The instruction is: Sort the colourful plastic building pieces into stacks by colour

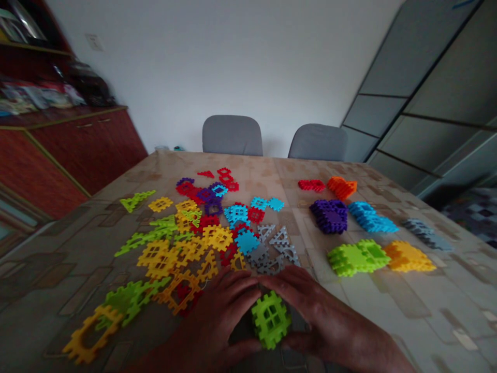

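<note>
A small stack of lime-green window-shaped interlocking plastic tiles (271, 319) is near the table's front edge, between my two hands. My left hand (229, 313) curves around its left side, fingers at the far edge and thumb at the near edge. From the right, my right hand (310, 303) wraps it the same way, its thumb touching the near corner. Just beyond my fingers lie loose grey tiles (258, 256) and yellow tiles (217, 237). An orange frame-shaped piece (178, 292) lies left of my left hand.
Sorted stacks stand on the right: green (359, 257), yellow-orange (409, 256), purple (330, 216), blue (373, 216), grey (425, 233), orange (341, 187) and red (311, 185). Mixed loose pieces spread over the left. Two grey chairs (232, 134) stand behind the table (279, 176).
</note>
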The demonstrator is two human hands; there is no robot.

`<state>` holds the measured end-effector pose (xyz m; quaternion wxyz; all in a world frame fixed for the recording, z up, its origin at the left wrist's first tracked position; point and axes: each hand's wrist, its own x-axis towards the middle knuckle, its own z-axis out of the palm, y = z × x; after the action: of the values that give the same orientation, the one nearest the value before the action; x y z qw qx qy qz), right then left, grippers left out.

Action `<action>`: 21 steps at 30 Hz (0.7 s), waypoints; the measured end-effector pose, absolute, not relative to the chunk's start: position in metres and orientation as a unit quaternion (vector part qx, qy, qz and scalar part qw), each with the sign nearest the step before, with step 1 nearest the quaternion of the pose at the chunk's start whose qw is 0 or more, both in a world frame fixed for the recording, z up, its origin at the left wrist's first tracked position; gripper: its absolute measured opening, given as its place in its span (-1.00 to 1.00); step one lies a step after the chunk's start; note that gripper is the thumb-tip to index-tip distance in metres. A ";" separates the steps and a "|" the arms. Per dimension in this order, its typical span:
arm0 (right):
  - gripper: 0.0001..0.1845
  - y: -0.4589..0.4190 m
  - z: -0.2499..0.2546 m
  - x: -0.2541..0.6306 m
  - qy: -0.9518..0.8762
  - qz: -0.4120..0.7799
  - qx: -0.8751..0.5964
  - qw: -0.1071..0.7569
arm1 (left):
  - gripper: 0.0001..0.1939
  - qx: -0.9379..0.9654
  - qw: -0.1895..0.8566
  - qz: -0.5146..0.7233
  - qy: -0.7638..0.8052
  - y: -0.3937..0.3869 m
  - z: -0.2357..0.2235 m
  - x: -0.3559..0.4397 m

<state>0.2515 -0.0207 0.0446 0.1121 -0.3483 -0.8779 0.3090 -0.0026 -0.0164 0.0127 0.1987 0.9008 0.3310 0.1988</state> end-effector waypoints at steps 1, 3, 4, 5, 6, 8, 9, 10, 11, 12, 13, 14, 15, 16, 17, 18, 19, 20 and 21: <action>0.20 -0.021 0.043 0.251 -0.878 0.309 -0.348 0.113 | -0.34 0.901 0.196 0.202 0.329 -0.017 0.013 -0.002; 0.19 -0.022 0.041 0.251 -0.877 0.306 -0.352 0.116 | -0.35 0.902 0.195 0.207 0.324 -0.018 0.013 -0.002; 0.19 -0.022 0.040 0.251 -0.876 0.305 -0.355 0.117 | -0.33 0.902 0.197 0.206 0.325 -0.018 0.012 -0.002; 0.21 -0.022 0.039 0.251 -0.875 0.303 -0.358 0.116 | -0.30 0.901 0.199 0.203 0.329 -0.019 0.011 -0.002; 0.22 -0.022 0.039 0.252 -0.875 0.303 -0.361 0.114 | -0.26 0.899 0.200 0.199 0.335 -0.019 0.009 -0.002; 0.26 -0.021 0.039 0.253 -0.873 0.306 -0.363 0.108 | -0.14 0.892 0.204 0.190 0.356 -0.021 0.003 -0.002; 0.29 -0.021 0.040 0.254 -0.873 0.308 -0.363 0.106 | -0.08 0.888 0.205 0.186 0.368 -0.023 -0.002 -0.001; 0.32 -0.021 0.040 0.255 -0.873 0.310 -0.363 0.103 | -0.01 0.884 0.203 0.187 0.378 -0.024 -0.007 0.000; 0.36 -0.021 0.039 0.255 -0.873 0.311 -0.363 0.099 | 0.05 0.880 0.198 0.189 0.387 -0.026 -0.013 0.002; 0.39 -0.021 0.039 0.256 -0.871 0.314 -0.365 0.093 | 0.10 0.879 0.189 0.195 0.391 -0.028 -0.019 0.003; 0.42 -0.021 0.038 0.257 -0.869 0.318 -0.369 0.085 | 0.15 0.881 0.176 0.203 0.390 -0.030 -0.025 0.004; 0.42 -0.021 0.037 0.257 -0.865 0.323 -0.377 0.077 | 0.17 0.883 0.159 0.210 0.388 -0.032 -0.031 0.005; 0.42 -0.021 0.036 0.257 -0.858 0.329 -0.389 0.066 | 0.18 0.886 0.141 0.215 0.386 -0.033 -0.037 0.006; 0.40 -0.022 0.036 0.257 -0.849 0.334 -0.406 0.058 | 0.18 0.888 0.122 0.217 0.386 -0.035 -0.041 0.006; 0.38 -0.022 0.036 0.257 -0.838 0.337 -0.425 0.051 | 0.16 0.890 0.104 0.217 0.387 -0.035 -0.045 0.006; 0.35 -0.022 0.037 0.258 -0.828 0.339 -0.444 0.042 | 0.12 0.891 0.088 0.216 0.389 -0.035 -0.047 0.005; 0.32 -0.022 0.038 0.258 -0.819 0.343 -0.459 0.030 | 0.07 0.892 0.074 0.213 0.391 -0.035 -0.048 0.004; 0.28 -0.022 0.040 0.259 -0.812 0.348 -0.469 0.014 | 0.01 0.894 0.066 0.210 0.391 -0.035 -0.047 0.003; 0.24 -0.022 0.043 0.260 -0.807 0.354 -0.472 0.001 | -0.05 0.895 0.063 0.203 0.392 -0.034 -0.046 0.003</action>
<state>0.2598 -0.0217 0.0428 0.0008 -0.4721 -0.8073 0.3542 0.0028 -0.0338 -0.0457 0.0626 0.8951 0.3918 0.2033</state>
